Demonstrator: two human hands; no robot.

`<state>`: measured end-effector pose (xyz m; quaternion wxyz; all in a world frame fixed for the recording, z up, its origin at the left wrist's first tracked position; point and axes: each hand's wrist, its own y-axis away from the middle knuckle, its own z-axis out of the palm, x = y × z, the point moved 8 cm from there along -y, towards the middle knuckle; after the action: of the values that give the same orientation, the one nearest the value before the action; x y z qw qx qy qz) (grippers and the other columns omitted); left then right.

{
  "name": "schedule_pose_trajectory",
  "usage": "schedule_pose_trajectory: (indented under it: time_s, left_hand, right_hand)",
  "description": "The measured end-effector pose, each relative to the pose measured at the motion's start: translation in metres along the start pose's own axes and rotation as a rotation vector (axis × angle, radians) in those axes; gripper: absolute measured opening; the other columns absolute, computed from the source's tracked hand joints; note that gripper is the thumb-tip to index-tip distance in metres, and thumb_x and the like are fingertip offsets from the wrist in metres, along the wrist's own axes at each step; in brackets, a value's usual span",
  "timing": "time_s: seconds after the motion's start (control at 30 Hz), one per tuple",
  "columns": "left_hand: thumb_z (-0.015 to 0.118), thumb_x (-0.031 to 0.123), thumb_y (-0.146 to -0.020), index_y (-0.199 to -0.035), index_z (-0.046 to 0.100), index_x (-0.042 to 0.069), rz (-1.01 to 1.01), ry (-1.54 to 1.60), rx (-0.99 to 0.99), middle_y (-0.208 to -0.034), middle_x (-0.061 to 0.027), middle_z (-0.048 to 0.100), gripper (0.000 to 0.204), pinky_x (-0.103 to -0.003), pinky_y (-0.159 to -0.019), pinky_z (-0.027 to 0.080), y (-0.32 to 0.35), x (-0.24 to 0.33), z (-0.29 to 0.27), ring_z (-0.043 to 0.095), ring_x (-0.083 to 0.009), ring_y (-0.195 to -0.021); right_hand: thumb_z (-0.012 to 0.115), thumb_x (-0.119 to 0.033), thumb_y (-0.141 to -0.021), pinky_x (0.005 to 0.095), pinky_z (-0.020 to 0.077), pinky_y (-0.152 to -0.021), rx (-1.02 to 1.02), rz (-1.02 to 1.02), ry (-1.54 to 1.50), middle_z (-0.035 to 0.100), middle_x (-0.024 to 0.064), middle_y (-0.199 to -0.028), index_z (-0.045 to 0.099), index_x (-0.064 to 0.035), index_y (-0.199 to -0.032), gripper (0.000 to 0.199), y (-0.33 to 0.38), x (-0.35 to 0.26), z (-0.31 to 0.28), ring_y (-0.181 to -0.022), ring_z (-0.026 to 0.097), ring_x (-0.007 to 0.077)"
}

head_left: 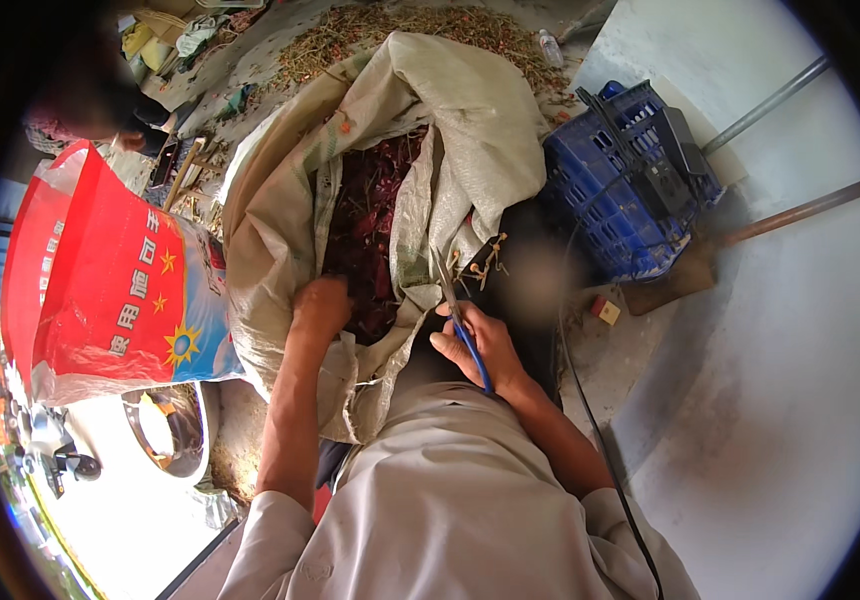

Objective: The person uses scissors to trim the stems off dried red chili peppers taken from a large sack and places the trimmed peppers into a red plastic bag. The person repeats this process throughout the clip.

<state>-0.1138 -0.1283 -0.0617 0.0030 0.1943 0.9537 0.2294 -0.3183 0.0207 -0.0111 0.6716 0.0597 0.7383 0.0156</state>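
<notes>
A large off-white woven sack (280,230) stands before me with its mouth rolled open. Inside lie many dark red, shiny dried pods (375,215) that look like chilies. At the near left of the opening, my left hand (323,305) is over the pods with its fingers curled; whatever they hold is hidden. In my right hand (485,345), beside the sack's right edge, is a pair of scissors (473,352) with blue handles, blades pointing up and away. Just past the blades, thin pale stems (493,258) stick out.
A red and blue printed bag (120,270) stands left of the sack. To the right is a blue plastic crate (600,190) with a black device on it. A black cable (582,400) runs down the right side. Beyond lies a stem heap (430,28); a person (80,110) sits far left.
</notes>
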Motion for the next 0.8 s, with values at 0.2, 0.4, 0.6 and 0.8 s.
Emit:
schedule_pose_trajectory:
  time_s: [0.2,0.4,0.6,0.8]
  left_hand:
    - [0.067,0.013,-0.083,-0.11,0.06,0.003,0.211,0.301,0.518,-0.094,-0.0221,0.068,0.03,-0.049,-0.079,0.053,-0.02,0.009,-0.041,0.064,-0.0425,-0.094]
    - [0.07,0.011,-0.08,-0.122,0.053,0.0,0.016,0.438,0.367,-0.095,-0.0262,0.067,0.047,-0.049,-0.08,0.052,-0.067,0.024,-0.023,0.063,-0.0452,-0.093]
    - [0.074,0.011,-0.077,-0.112,0.062,0.002,0.036,0.767,0.44,-0.093,-0.0234,0.068,0.039,-0.04,-0.077,0.052,-0.033,0.011,-0.026,0.064,-0.0369,-0.087]
    - [0.07,0.004,-0.083,-0.108,0.064,0.0,-0.136,1.608,0.359,-0.093,-0.0088,0.069,0.026,-0.027,-0.072,0.048,0.011,-0.002,-0.017,0.061,-0.0155,-0.078]
  right_hand:
    - [0.075,-0.019,-0.088,0.0236,0.044,-0.062,-0.028,0.027,0.001,0.057,0.0006,-0.076,0.057,-0.0006,-0.116,0.038,-0.003,0.002,0.003,-0.066,0.05,0.0064]
    - [0.077,-0.024,-0.086,0.0267,0.0483,-0.061,-0.03,-0.026,0.048,0.059,0.005,-0.07,0.057,0.0031,-0.115,0.044,-0.003,-0.004,0.002,-0.062,0.056,0.01]
    - [0.075,-0.019,-0.088,0.0219,0.0421,-0.061,-0.081,0.017,0.01,0.054,-0.0018,-0.074,0.057,-0.0003,-0.117,0.038,-0.005,-0.002,0.007,-0.064,0.047,0.0047]
    - [0.077,-0.023,-0.086,0.0257,0.0481,-0.063,-0.102,0.018,0.016,0.058,0.0023,-0.071,0.058,0.0025,-0.117,0.044,-0.006,0.002,0.013,-0.063,0.054,0.0083]
